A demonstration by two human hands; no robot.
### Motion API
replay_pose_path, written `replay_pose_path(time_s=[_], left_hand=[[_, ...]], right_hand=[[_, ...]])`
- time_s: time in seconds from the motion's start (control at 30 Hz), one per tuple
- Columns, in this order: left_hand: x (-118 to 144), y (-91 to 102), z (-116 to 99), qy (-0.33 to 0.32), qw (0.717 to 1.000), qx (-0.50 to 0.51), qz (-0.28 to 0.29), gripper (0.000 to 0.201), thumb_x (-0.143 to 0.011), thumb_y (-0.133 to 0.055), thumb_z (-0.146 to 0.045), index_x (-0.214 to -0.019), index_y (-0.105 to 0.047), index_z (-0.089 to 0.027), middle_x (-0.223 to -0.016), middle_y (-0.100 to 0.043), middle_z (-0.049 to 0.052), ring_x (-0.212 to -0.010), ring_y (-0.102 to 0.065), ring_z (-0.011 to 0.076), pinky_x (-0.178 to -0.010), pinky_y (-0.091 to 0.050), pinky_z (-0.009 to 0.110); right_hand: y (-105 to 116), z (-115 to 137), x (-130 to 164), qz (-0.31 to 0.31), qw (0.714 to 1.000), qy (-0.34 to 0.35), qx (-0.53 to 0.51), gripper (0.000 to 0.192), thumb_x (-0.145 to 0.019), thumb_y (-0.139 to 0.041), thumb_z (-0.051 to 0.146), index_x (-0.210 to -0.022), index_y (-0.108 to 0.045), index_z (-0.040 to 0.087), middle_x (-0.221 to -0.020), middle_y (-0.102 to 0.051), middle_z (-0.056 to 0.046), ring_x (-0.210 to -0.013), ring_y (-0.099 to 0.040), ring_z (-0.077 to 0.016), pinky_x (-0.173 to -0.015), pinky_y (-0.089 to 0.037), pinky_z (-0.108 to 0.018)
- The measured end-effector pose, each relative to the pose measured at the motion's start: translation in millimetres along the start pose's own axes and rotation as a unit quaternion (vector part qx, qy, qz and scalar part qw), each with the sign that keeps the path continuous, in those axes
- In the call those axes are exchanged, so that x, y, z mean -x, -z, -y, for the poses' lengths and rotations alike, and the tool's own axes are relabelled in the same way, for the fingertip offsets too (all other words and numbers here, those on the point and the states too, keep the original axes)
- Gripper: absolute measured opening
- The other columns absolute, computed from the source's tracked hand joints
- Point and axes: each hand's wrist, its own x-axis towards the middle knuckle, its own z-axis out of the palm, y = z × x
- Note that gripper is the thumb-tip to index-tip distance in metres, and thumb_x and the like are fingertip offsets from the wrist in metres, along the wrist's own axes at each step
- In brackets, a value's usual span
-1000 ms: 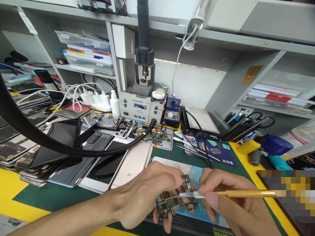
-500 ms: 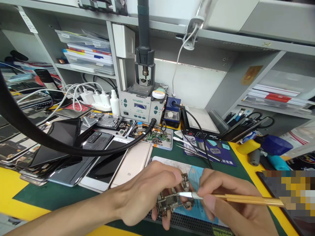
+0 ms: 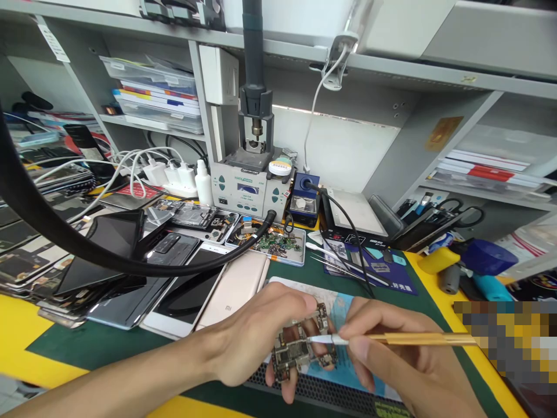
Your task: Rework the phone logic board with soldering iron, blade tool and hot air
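My left hand (image 3: pixel 252 342) grips a small phone circuit board (image 3: pixel 296 350) between thumb and fingers, low in the middle of the view, above a light blue mat (image 3: pixel 348 310). My right hand (image 3: pixel 391 354) pinches a thin gold-handled tool (image 3: pixel 418 339) whose white tip (image 3: pixel 322 339) touches the board's face. The board's lower edge is hidden behind my left fingers.
Several phones lie at the left, among them a gold one (image 3: pixel 232 290). A thick black hose (image 3: pixel 87 255) curves across them. A grey rework station (image 3: pixel 248 188) stands at the back, with a parts tray (image 3: pixel 274 244) and tweezers (image 3: pixel 343 264) in front of it.
Both hands have drifted slightly left with the board and tool. The tool's tip has slid a little left across the board.
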Motion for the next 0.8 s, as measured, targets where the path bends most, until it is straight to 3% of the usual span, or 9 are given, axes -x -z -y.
replay_pose_path(time_s=[0.17,0.37,0.53,0.8], left_hand=[[-1.9,0.0,-0.9,0.000,0.999,0.041,0.006,0.048,-0.094,-0.040,-0.046,-0.082,-0.069,-0.010,-0.085,-0.074,0.013,-0.034,-0.053,0.0097,-0.034,-0.035,0.019],[-2.4,0.5,-1.1,0.010,0.999,0.053,0.001,0.049,-0.093,-0.041,-0.046,-0.080,-0.071,-0.010,-0.066,-0.065,0.007,-0.033,-0.054,0.0122,-0.031,-0.035,0.018],[-2.6,0.8,-0.4,0.013,0.998,0.064,0.010,0.050,-0.093,-0.041,-0.047,-0.081,-0.070,-0.009,-0.077,-0.072,0.013,-0.034,-0.055,0.0118,-0.031,-0.034,0.018],[-4.1,2.2,-0.2,0.019,0.998,0.064,0.012,0.049,-0.091,-0.042,-0.048,-0.081,-0.071,-0.010,-0.079,-0.073,0.014,-0.033,-0.055,0.0124,-0.031,-0.033,0.020]], right_hand=[[1.4,-2.3,-1.3,0.011,1.000,-0.006,-0.010,0.028,-0.080,-0.083,0.046,-0.075,-0.079,0.019,-0.066,-0.055,0.002,-0.049,-0.054,-0.0099,-0.049,-0.043,-0.024],[2.8,-5.3,-1.6,0.015,1.000,0.005,-0.011,0.029,-0.081,-0.082,0.047,-0.076,-0.079,0.019,-0.066,-0.057,0.001,-0.049,-0.055,-0.0100,-0.049,-0.042,-0.023],[4.1,-5.7,-1.9,0.017,1.000,-0.001,0.009,0.032,-0.081,-0.081,0.049,-0.076,-0.079,0.018,-0.064,-0.058,-0.001,-0.050,-0.054,-0.0116,-0.049,-0.043,-0.025],[3.8,-5.9,-1.6,0.019,1.000,-0.006,0.015,0.031,-0.082,-0.081,0.049,-0.075,-0.079,0.019,-0.061,-0.059,-0.001,-0.051,-0.052,-0.0117,-0.050,-0.041,-0.024]])
